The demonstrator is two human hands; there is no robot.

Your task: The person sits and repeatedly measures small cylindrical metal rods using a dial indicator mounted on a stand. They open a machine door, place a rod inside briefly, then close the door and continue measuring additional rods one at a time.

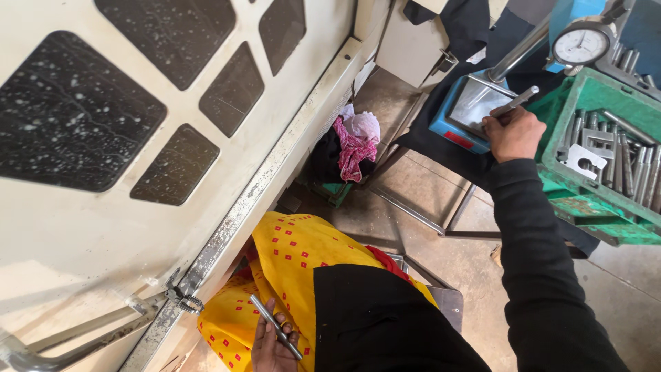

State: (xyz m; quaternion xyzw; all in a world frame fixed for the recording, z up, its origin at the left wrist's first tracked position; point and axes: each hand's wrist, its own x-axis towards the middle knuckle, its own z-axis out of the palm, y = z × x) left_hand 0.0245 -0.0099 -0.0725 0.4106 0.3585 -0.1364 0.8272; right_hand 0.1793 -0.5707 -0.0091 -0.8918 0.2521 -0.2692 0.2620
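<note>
Right hand point(513, 132) grips a rod point(518, 100) on the gauge plate point(475, 103), beside the green bin point(571, 182). Left hand point(272, 344) grips another rod point(275, 325) over the lap. It looks like measuring; next, slide it under the dial point(580, 45).

Left hand point(272, 344) low, right hand point(513, 134) outstretched

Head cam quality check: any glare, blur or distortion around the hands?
Head view: even daylight and soft shadows; glare whitens the blue base plate; wide-angle bend curves the cream panel; right hand with its rod is sharp; left hand with its rod is cropped by the bottom edge, yet clear.
</note>
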